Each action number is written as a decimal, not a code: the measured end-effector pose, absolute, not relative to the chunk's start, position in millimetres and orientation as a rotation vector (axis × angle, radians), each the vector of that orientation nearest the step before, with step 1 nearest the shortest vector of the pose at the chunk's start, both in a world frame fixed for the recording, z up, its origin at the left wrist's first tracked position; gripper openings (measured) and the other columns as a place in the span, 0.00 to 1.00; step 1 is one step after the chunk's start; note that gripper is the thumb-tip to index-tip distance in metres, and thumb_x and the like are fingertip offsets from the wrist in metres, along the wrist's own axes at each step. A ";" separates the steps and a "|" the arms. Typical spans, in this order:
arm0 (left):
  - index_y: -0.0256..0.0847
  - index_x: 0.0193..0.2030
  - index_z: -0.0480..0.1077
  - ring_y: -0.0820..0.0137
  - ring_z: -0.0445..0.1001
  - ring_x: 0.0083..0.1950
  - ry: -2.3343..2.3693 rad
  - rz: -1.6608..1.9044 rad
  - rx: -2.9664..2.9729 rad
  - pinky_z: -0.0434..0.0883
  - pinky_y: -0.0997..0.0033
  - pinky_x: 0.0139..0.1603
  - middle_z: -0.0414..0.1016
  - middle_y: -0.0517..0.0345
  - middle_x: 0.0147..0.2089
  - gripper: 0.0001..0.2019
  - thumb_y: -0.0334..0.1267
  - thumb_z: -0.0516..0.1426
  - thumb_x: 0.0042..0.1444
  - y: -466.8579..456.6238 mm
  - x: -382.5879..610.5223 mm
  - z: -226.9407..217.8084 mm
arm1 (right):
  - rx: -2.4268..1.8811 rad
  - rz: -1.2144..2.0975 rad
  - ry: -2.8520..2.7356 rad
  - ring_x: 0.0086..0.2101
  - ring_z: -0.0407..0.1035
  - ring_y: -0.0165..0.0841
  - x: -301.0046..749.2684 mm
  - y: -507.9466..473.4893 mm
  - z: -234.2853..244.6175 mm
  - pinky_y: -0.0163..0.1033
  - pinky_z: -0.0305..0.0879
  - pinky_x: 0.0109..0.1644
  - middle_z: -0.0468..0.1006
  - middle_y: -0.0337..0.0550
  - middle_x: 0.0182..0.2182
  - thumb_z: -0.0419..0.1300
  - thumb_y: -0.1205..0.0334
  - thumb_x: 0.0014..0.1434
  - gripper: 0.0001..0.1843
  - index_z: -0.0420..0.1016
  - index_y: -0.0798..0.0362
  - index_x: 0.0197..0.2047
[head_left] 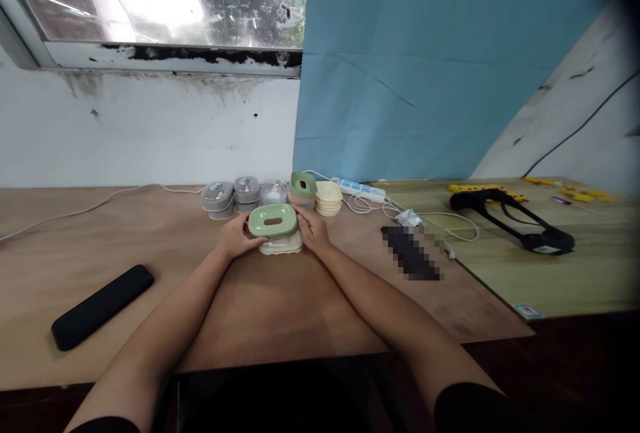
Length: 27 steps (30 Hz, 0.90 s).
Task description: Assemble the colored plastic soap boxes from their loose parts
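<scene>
A light green oval dish point(260, 220) with an oblong slot in its middle is held between my two hands over the brown tabletop. My left hand point(236, 236) grips its left end, thumb along the near edge. At the right end, the fingers of my right hand point(313, 228) close on the rim. Just below the dish sits a whitish translucent container point(283, 245), partly hidden; whether the two touch I cannot tell. Behind them stand grey lidded boxes point(219, 194), a clear-lidded box point(274, 192), a darker green slotted piece point(303, 183) and a stack of cream dishes point(329, 198).
A black oblong case point(103, 306) lies at the left. To the right are a power strip point(361, 190), white cables, a plug adapter point(409, 218), a blurred dark object point(413, 253) and a black strapped headset point(547, 240). A wall with a blue sheet point(400, 86) rises behind.
</scene>
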<state>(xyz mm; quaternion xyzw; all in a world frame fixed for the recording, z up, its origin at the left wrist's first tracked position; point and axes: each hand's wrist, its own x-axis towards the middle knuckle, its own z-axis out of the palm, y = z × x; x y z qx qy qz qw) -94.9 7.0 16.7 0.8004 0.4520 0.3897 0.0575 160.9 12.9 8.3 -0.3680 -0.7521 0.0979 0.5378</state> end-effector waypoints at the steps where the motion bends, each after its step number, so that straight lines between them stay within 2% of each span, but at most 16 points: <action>1: 0.40 0.55 0.66 0.58 0.76 0.45 1.402 1.142 2.427 0.72 0.62 0.47 0.77 0.50 0.47 0.37 0.61 0.63 0.42 6.8 -94.6 17.2 | -0.889 0.256 -1.814 0.50 0.71 0.39 163.7 14.3 7.5 0.45 0.66 0.56 0.75 0.45 0.52 0.45 0.50 0.67 0.24 0.68 0.49 0.59; 4: 0.40 0.53 0.68 0.57 0.76 0.44 1.493 1.077 2.414 0.71 0.62 0.45 0.78 0.49 0.44 0.37 0.63 0.62 0.41 7.1 -93.9 17.5 | -0.919 0.340 -1.937 0.46 0.72 0.42 169.4 17.6 7.0 0.46 0.68 0.51 0.75 0.49 0.51 0.52 0.42 0.61 0.34 0.59 0.51 0.65; 6: 0.40 0.53 0.68 0.56 0.76 0.44 1.522 1.051 2.403 0.71 0.62 0.44 0.78 0.50 0.44 0.36 0.63 0.61 0.42 7.8 -94.1 17.3 | -0.912 0.356 -2.028 0.49 0.70 0.44 169.4 18.7 8.3 0.47 0.67 0.53 0.71 0.51 0.55 0.60 0.38 0.53 0.46 0.52 0.51 0.68; 8: 0.40 0.54 0.68 0.57 0.77 0.43 1.531 1.024 2.395 0.71 0.63 0.44 0.78 0.50 0.43 0.36 0.63 0.61 0.43 8.3 -94.9 17.5 | -0.890 0.339 -2.117 0.55 0.64 0.47 167.3 19.1 9.9 0.49 0.62 0.58 0.65 0.54 0.59 0.66 0.37 0.45 0.55 0.50 0.51 0.69; 11: 0.41 0.54 0.69 0.57 0.77 0.42 1.547 1.008 2.378 0.71 0.64 0.42 0.78 0.50 0.43 0.36 0.63 0.60 0.43 8.0 -96.3 18.7 | -0.887 0.347 -2.232 0.59 0.59 0.48 165.2 18.9 12.3 0.51 0.57 0.61 0.63 0.55 0.59 0.70 0.37 0.37 0.60 0.51 0.49 0.68; 15: 0.42 0.54 0.69 0.57 0.77 0.42 1.565 0.973 2.395 0.70 0.64 0.42 0.78 0.51 0.44 0.36 0.64 0.60 0.43 5.8 -95.4 21.0 | -0.913 0.351 -2.300 0.59 0.59 0.48 170.1 18.5 16.0 0.52 0.56 0.62 0.62 0.53 0.60 0.71 0.37 0.35 0.61 0.51 0.47 0.68; 18: 0.43 0.56 0.68 0.57 0.76 0.43 1.562 0.926 2.423 0.70 0.64 0.43 0.78 0.51 0.45 0.38 0.64 0.60 0.43 4.7 -93.1 21.8 | -0.979 0.316 -2.343 0.57 0.62 0.49 174.5 18.1 17.0 0.51 0.59 0.60 0.63 0.53 0.59 0.71 0.37 0.33 0.59 0.56 0.47 0.66; 23: 0.43 0.58 0.66 0.56 0.76 0.46 1.585 0.851 2.437 0.70 0.63 0.46 0.78 0.50 0.47 0.38 0.65 0.58 0.45 5.2 -91.9 21.6 | -1.066 0.265 -2.323 0.54 0.66 0.45 172.3 18.5 12.2 0.48 0.62 0.58 0.69 0.50 0.55 0.69 0.40 0.42 0.46 0.65 0.48 0.62; 27: 0.43 0.60 0.64 0.55 0.76 0.48 1.594 0.836 2.424 0.69 0.62 0.48 0.77 0.50 0.50 0.38 0.64 0.58 0.47 5.7 -92.6 21.2 | -1.063 0.272 -2.272 0.54 0.65 0.44 168.9 20.3 7.0 0.48 0.62 0.58 0.69 0.50 0.56 0.68 0.40 0.44 0.46 0.64 0.48 0.63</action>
